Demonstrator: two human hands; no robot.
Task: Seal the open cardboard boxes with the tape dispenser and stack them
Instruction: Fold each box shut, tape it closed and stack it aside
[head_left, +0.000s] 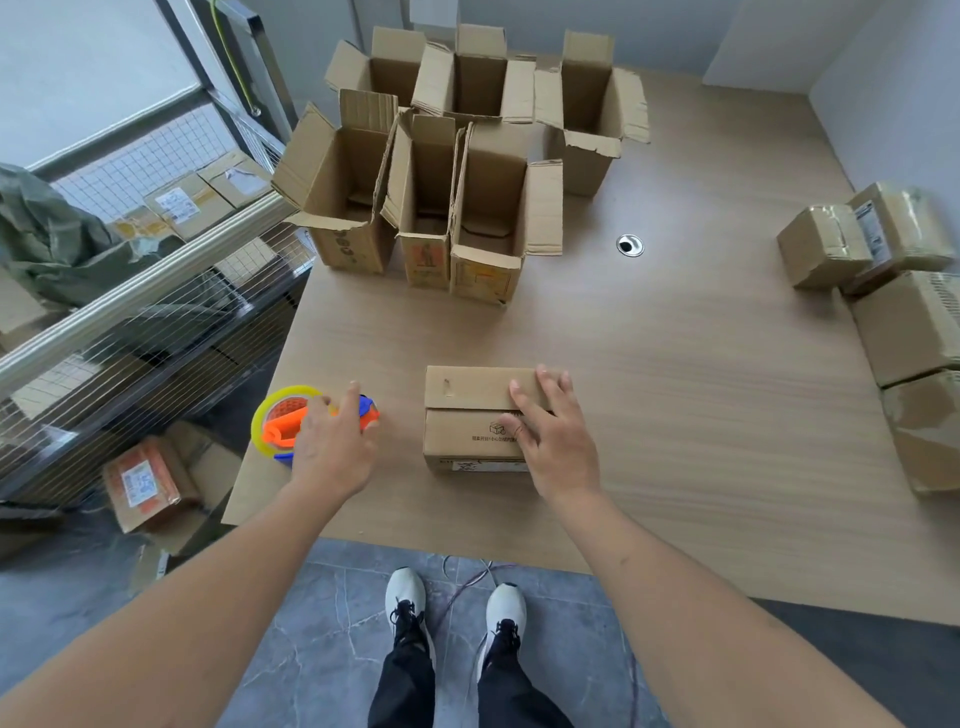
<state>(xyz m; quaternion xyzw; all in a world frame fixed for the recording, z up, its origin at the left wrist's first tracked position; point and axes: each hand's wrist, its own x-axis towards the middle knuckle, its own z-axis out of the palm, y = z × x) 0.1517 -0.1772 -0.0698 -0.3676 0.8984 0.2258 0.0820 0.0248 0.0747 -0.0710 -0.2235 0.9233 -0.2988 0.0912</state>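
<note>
We look down and see our two white shoes (457, 603) on the grey floor (322, 639), at 6 o'clock. Our two bare arms reach up from there to the wooden table (701, 389).

Our left hand (332, 447) is at about 8 o'clock from the middle of the table. It lies over the tape dispenser (291, 421), which is orange and blue with a yellow-rimmed roll of tape. The fingers bend a little over the handle and touch it, but we cannot tell if they grip it yet.

Our right hand (556, 441) is just right of that, near 6 o'clock on the table. It is open, with the fingers straight and spread. It presses flat on the right side of a small box (467, 421). The flaps of this box are folded shut, and the box sits near the front edge of the table, just beside the tape dispenser.

Farther away, at about 11 and 12 o'clock, stand the open boxes (457, 161). They are tall, close together, and their flaps stick up and out. A small round metal hole (630, 245) is in the table just right of them.

At 3 o'clock, on the right edge of the table, taped boxes (883, 270) lie close together.

At 9 o'clock, left of the table, stands a wire cage (156, 291) with parcels in it. More parcels (150, 478) lie on the floor below it.
</note>
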